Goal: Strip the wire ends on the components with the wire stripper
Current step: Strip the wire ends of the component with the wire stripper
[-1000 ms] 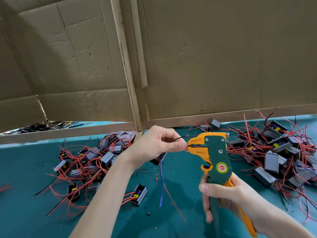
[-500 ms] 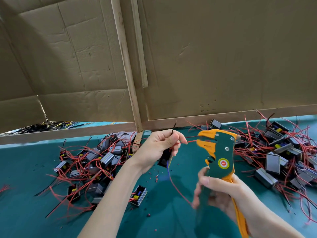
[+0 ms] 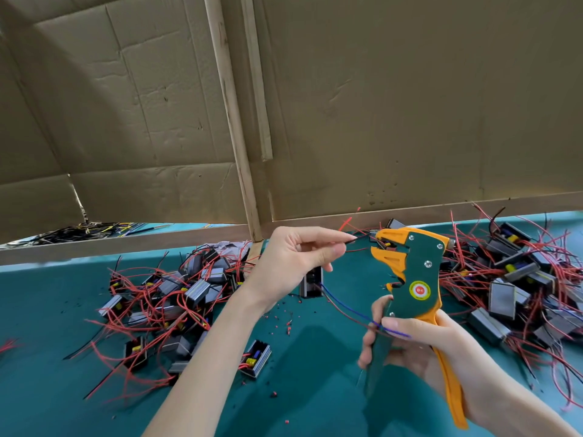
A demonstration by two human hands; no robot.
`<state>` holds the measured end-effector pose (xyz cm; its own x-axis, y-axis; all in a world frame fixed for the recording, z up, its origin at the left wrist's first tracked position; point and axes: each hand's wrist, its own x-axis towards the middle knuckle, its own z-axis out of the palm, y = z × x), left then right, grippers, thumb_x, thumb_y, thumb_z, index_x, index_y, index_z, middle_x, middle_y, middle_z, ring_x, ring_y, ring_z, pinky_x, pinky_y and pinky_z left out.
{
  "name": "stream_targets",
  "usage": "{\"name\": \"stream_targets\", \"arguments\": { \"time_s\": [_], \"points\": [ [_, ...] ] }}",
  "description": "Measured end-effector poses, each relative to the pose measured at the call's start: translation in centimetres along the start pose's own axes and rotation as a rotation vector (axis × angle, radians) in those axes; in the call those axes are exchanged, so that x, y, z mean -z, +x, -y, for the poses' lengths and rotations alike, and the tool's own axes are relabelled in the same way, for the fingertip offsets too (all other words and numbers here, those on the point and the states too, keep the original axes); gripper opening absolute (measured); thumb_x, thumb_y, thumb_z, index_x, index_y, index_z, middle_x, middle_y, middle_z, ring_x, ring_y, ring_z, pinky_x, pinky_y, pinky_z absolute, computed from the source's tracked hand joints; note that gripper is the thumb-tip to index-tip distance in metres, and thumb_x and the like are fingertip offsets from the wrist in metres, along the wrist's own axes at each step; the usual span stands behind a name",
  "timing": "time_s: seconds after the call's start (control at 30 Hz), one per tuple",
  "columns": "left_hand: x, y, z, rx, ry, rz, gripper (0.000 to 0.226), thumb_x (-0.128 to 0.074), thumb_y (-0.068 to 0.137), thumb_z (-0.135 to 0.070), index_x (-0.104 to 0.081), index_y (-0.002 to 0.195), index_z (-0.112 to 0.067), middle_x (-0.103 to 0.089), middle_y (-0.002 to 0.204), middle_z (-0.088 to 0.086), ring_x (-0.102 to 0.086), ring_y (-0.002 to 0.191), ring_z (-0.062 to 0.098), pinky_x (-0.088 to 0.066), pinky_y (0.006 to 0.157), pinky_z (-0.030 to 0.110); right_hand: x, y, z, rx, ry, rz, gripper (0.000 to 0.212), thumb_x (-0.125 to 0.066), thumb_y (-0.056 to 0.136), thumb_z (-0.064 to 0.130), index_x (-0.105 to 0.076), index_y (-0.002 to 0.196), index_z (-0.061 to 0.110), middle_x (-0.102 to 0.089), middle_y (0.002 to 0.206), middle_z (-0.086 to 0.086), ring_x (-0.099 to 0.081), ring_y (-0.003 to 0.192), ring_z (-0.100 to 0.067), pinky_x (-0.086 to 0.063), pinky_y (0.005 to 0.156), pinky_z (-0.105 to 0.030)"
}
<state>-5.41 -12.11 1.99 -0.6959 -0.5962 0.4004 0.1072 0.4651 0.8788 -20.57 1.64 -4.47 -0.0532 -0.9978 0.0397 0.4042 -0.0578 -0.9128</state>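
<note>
Now, from the head camera, above the middle of the desk [image 3: 47,357]: pinches a black wire [image 3: 350,240] between thumb and forefinger of the left hand [image 3: 296,263], other fingers loosely curled, with the component [image 3: 310,283] dangling just below the palm. Grips the wire stripper [image 3: 413,279] upright in the right hand [image 3: 419,345], fingers wrapped round the handles, head turned toward the wire tip and close to it. Best done by feeding the tip straight into the mouth, pinching near the end to stop it bending, then squeezing once, firmly. Trails a blue wire [image 3: 347,305] from the component across the right thumb. Cannot tell whether the tip has reached the blades, nor which parts in the left pile [image 3: 176,298] and right pile [image 3: 520,279], toward the desk's side edges, are finished; loses the right forearm at the frame's lower right corner.
</note>
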Motion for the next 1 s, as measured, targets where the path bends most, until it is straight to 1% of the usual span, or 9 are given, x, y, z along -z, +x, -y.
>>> {"name": "stream_targets", "arguments": {
  "time_s": [0.17, 0.33, 0.4, 0.53, 0.67, 0.73, 0.8, 0.9, 1.0],
  "points": [
    [0.0, -0.1, -1.1, -0.021, 0.029, 0.013, 0.016, -0.07, 0.084, -0.006, -0.077, 0.082, -0.02, -0.059, 0.068, 0.004, -0.042, 0.056, 0.006, -0.037, 0.054, 0.012, -0.2, -0.2, 0.1, 0.009, -0.033, 0.026, 0.026, -0.077, 0.059, 0.015, -0.067, 0.077, 0.0, -0.057, 0.074, -0.032, -0.062, 0.066, -0.048, -0.054, 0.066, -0.053],
    [0.0, -0.2, -1.4, 0.001, 0.076, 0.013, 0.004, -0.075, 0.081, -0.014, -0.077, 0.08, -0.018, -0.043, 0.064, 0.022, -0.028, 0.065, 0.035, -0.026, 0.058, 0.028, -0.3, -0.3, 0.3, -0.009, -0.053, 0.075, 0.025, -0.077, 0.06, 0.014, -0.066, 0.077, 0.0, -0.058, 0.074, -0.031, -0.062, 0.066, -0.048, -0.054, 0.067, -0.053],
    [-0.1, -0.3, -1.5, 0.018, 0.073, 0.018, 0.003, -0.075, 0.08, -0.015, -0.076, 0.079, -0.017, -0.045, 0.064, 0.018, -0.029, 0.064, 0.031, -0.027, 0.061, 0.032, -0.3, -0.4, 0.3, -0.014, -0.063, 0.091, 0.026, -0.077, 0.061, 0.015, -0.066, 0.078, 0.0, -0.058, 0.074, -0.031, -0.063, 0.067, -0.047, -0.054, 0.067, -0.052],
    [0.0, -0.4, -1.8, 0.053, 0.044, 0.056, 0.008, -0.077, 0.074, -0.025, -0.077, 0.078, -0.019, -0.059, 0.073, 0.014, -0.044, 0.072, 0.024, -0.036, 0.072, 0.036, -0.6, -0.7, 0.5, -0.018, -0.084, 0.099, 0.024, -0.076, 0.061, 0.015, -0.066, 0.077, 0.0, -0.059, 0.072, -0.032, -0.063, 0.066, -0.047, -0.055, 0.064, -0.046],
    [0.2, -0.6, -2.2, 0.066, 0.05, 0.079, 0.018, -0.075, 0.068, -0.032, -0.077, 0.079, -0.018, -0.059, 0.086, 0.035, -0.047, 0.078, 0.025, -0.037, 0.077, 0.038, -0.9, -0.9, 0.8, -0.026, -0.115, 0.109, 0.022, -0.076, 0.063, 0.015, -0.065, 0.076, 0.0, -0.058, 0.071, -0.031, -0.063, 0.065, -0.046, -0.054, 0.063, -0.043],
    [0.4, -0.6, -2.3, 0.075, 0.063, 0.1, 0.018, -0.075, 0.069, -0.032, -0.077, 0.08, -0.019, -0.056, 0.087, 0.038, -0.045, 0.079, 0.026, -0.035, 0.077, 0.04, -1.0, -1.0, 0.9, -0.03, -0.135, 0.101, 0.023, -0.075, 0.064, 0.014, -0.062, 0.073, -0.001, -0.057, 0.068, -0.029, -0.062, 0.061, -0.044, -0.053, 0.059, -0.042],
    [0.6, -0.7, -2.4, 0.077, 0.067, 0.112, 0.015, -0.077, 0.071, -0.031, -0.077, 0.08, -0.019, -0.055, 0.087, 0.039, -0.044, 0.079, 0.027, -0.034, 0.077, 0.04, -1.1, -1.2, 0.7, -0.02, -0.155, 0.055, 0.023, -0.077, 0.063, 0.014, -0.06, 0.07, 0.0, -0.055, 0.064, -0.024, -0.059, 0.053, -0.042, -0.051, 0.055, -0.042],
    [0.8, -0.7, -2.4, 0.08, 0.059, 0.139, 0.01, -0.078, 0.074, -0.027, -0.077, 0.081, -0.02, -0.055, 0.079, 0.033, -0.043, 0.077, 0.025, -0.034, 0.075, 0.039, -1.6, -1.6, 0.2, 0.004, -0.193, -0.047, 0.031, -0.083, 0.054, 0.027, -0.06, 0.063, 0.007, -0.053, 0.057, -0.021, -0.054, 0.045, -0.035, -0.047, 0.047, -0.037],
    [0.8, -0.6, -2.1, 0.091, 0.087, 0.14, 0.008, -0.074, 0.078, -0.025, -0.076, 0.083, -0.02, -0.059, 0.078, 0.028, -0.045, 0.077, 0.022, -0.035, 0.074, 0.034, -1.8, -1.5, -0.6, 0.064, -0.26, -0.168, 0.044, -0.078, 0.055, 0.039, -0.048, 0.054, 0.007, -0.046, 0.049, -0.022, -0.045, 0.034, -0.028, -0.038, 0.04, -0.03]
  ]
}}
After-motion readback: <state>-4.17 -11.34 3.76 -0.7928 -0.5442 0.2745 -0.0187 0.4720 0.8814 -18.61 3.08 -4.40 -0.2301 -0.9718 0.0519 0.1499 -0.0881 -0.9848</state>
